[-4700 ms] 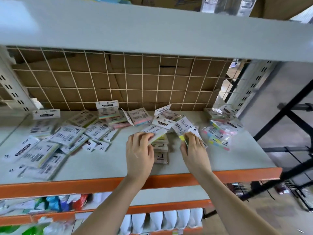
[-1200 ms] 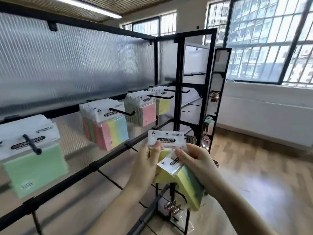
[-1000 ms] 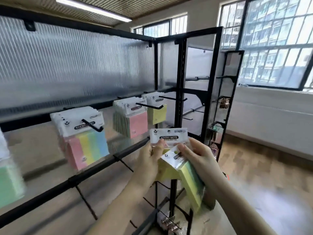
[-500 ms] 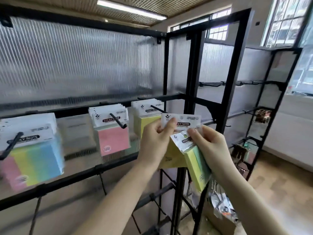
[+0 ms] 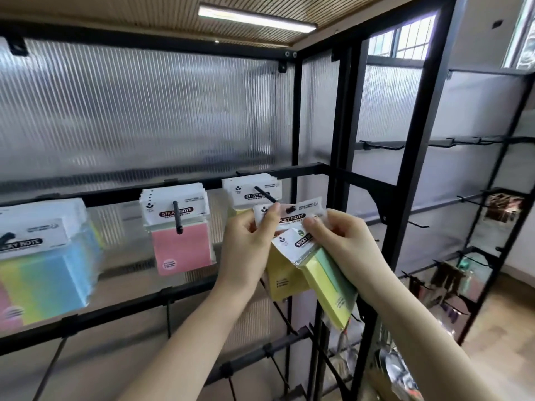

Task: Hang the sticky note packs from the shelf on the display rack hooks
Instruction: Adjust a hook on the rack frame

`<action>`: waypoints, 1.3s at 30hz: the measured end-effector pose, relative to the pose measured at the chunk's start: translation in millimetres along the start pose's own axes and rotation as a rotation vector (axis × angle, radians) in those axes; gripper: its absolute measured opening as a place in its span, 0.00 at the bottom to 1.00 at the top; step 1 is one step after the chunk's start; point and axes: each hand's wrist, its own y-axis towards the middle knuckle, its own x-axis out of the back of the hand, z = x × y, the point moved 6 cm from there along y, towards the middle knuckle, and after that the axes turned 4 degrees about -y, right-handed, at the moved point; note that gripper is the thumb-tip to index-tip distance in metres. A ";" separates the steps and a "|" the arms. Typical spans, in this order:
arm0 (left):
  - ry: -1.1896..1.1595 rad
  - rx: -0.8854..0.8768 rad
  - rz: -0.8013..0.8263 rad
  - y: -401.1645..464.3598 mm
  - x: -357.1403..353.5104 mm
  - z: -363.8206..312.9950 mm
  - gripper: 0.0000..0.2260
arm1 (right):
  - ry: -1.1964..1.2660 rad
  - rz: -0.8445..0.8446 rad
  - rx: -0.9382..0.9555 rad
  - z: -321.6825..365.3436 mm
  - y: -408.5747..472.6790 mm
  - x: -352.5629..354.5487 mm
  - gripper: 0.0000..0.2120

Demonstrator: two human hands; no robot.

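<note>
Step in hand: hanging yellow pack [image 5: 285, 274] on rightmost loaded hook [image 5: 265, 193]. Left hand [image 5: 249, 250] pinched pack's header card; card's hang hole sat just right of hook tip, not threaded. Right hand [image 5: 344, 247] gripped second pack [image 5: 321, 270], tilted, near side, thumb steadying card. Next, likely: shift hole left onto tip, slide pack back against hung yellow packs [image 5: 252, 189].

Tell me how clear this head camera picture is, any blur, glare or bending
Head view: the pink pack and the held yellow pack's header print read sharp; the multicolour packs at far left smear; the ceiling light glares white; the rack's black posts lean, wide-angle distortion.
</note>
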 end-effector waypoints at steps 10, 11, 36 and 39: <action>0.481 -0.295 -0.328 13.2 19.0 -6.1 0.15 | -0.156 -0.175 0.011 -25.2 39.7 -19.3 0.09; 0.523 -0.364 -0.346 12.6 18.3 -10.5 0.15 | -0.152 -0.193 -0.008 -29.7 42.7 -20.4 0.11; 0.766 -0.230 0.090 -43.6 44.8 4.0 0.11 | -0.136 -0.137 0.037 -12.1 -21.8 -77.0 0.09; 0.670 -0.171 0.000 -69.8 77.9 -1.7 0.08 | -0.077 -0.109 0.036 3.9 -41.9 -100.0 0.08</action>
